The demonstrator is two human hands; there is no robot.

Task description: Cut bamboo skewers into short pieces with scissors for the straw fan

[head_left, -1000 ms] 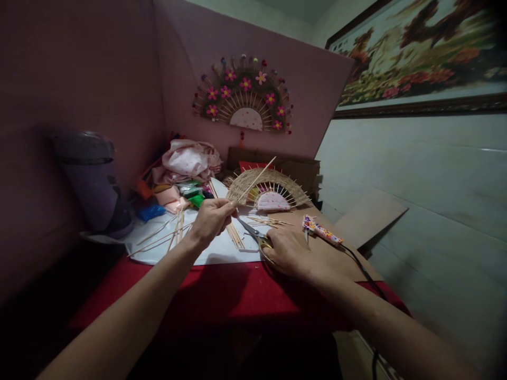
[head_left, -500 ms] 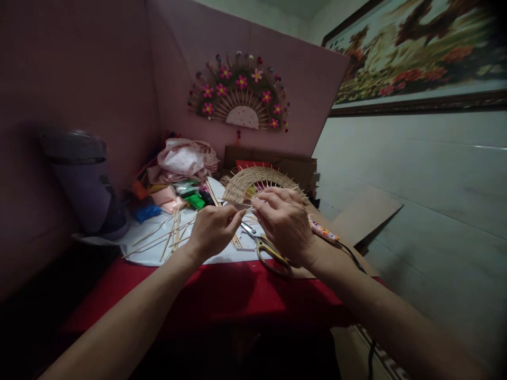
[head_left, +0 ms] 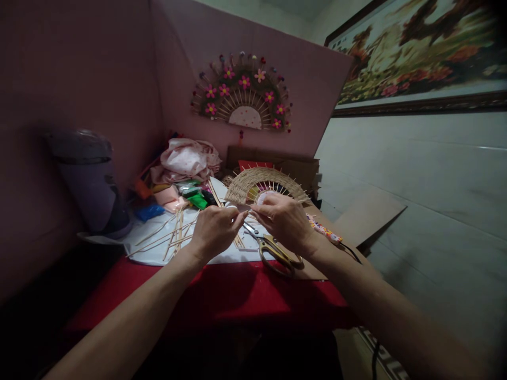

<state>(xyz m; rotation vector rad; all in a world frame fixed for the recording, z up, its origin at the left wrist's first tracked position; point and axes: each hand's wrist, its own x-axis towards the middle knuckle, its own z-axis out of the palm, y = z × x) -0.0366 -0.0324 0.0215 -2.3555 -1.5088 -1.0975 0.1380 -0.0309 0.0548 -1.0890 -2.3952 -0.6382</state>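
Observation:
My left hand (head_left: 217, 231) is closed in a pinch, thumb against the fingers. Whatever lies at its fingertips is too small to make out. Close by, my right hand (head_left: 285, 219) pinches too, its fingertips nearly meeting those of the left. Just behind them stands a woven fan (head_left: 245, 182), a half ring of twine with thin sticks poking out and a pale centre partly hidden by my right hand. Below the hands lie scissors (head_left: 277, 253) with gold-coloured handles. Loose thin sticks (head_left: 178, 235) are spread left of my left hand.
A purple cylindrical container (head_left: 89, 184) stands at left. Bags of coloured clay-like material (head_left: 170, 198) and crumpled pink cloth (head_left: 190, 158) lie behind. A flower-patterned tool (head_left: 325, 230) with a black cord is at right. A decorated fan (head_left: 243, 95) hangs on the pink panel.
My right hand has dropped slightly and its fingers have come closer to my left fingertips, uncovering more of the fan's pale centre. The whole view has shifted a little.

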